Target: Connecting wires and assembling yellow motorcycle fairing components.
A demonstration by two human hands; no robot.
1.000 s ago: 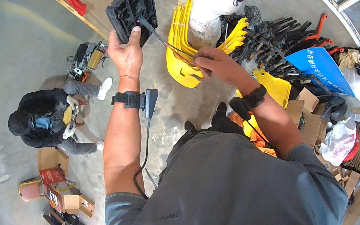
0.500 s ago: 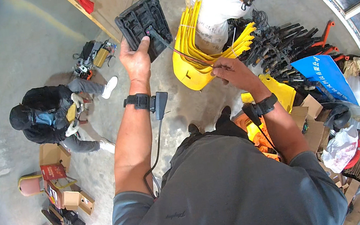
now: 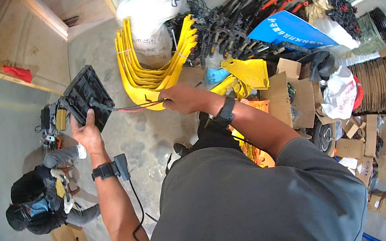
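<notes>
A black, square, ribbed panel [image 3: 79,92], probably plastic, is held up by its near edge in my left hand [image 3: 87,136], the thumb lying on its ribbed face. From the panel's middle a thin dark cable [image 3: 133,107] with a reddish strand runs across to the right. My right hand [image 3: 180,98] is closed on the cable near its far end, so the length between the hands is stretched nearly straight. Beyond my right hand stands a stack of curved yellow panels [image 3: 144,85]. Both wrists wear black straps.
A white sack [image 3: 145,24] with helmets on top stands behind the yellow stack. Black bars [image 3: 233,23] and a blue sign [image 3: 290,32] lie at the far right, above cardboard boxes [image 3: 295,99]. At left, a seated person [image 3: 38,195] in dark clothes works with gloved hands.
My view has turned to the right, so the surroundings shift left. The panel has come lower and leftward in view, and the cable now runs almost level. Both hands keep their hold.
</notes>
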